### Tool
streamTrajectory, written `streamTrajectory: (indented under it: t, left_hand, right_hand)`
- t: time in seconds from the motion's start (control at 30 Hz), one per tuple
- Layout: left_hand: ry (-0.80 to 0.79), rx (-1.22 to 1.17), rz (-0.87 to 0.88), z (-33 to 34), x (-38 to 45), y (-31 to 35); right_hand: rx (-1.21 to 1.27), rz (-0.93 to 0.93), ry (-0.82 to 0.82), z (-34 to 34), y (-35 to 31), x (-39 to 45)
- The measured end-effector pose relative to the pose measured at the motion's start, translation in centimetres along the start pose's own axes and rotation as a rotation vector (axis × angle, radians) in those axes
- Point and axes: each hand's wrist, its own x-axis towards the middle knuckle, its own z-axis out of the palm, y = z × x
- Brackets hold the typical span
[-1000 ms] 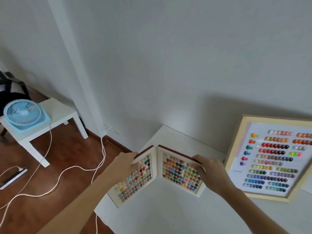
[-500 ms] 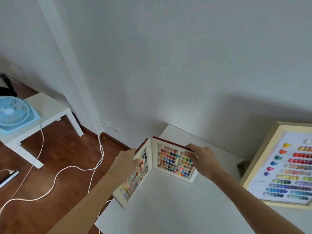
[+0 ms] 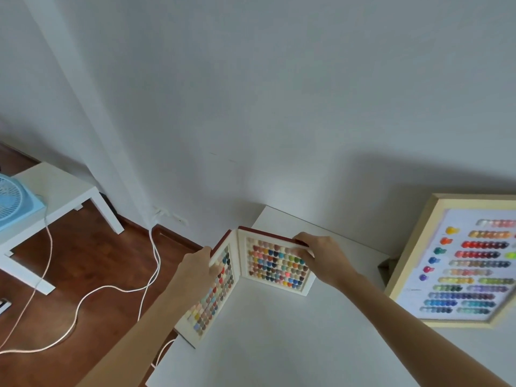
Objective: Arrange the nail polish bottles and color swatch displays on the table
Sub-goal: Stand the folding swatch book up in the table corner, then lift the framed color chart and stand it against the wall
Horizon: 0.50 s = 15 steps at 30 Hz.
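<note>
A hinged swatch book (image 3: 251,275) stands open in a V at the table's (image 3: 279,344) far-left corner, held between both hands. The left hand (image 3: 195,268) clamps the left panel's outer edge at its 9 o'clock; the right hand (image 3: 321,259) grips the right panel's top corner at 2 o'clock. A framed colour chart (image 3: 460,263) leans well apart at 3 o'clock.

Blue fan (image 3: 11,202) on white side table (image 3: 64,188) w/ white cable (image 3: 83,300) across wood floor (image 3: 92,263).
</note>
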Motion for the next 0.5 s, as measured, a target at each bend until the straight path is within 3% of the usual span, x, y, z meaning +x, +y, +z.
streamTrajectory:
  t: [0.13, 0.3, 0.5]
  left_hand:
    - [0.123, 0.021, 0.010, -0.5, -1.0, 2.6]
    - [0.379, 0.000, 0.281, 0.0, -3.0, 8.7]
    - [0.356, -0.158, 0.597, 4.3, -5.5, 18.6]
  right_hand:
    - [0.039, 0.010, 0.060, -1.1, 0.4, -1.2]
    - [0.039, -0.019, 0.168, -3.9, 2.9, -4.8]
    - [0.072, -0.036, 0.331, -9.3, 9.4, -11.6]
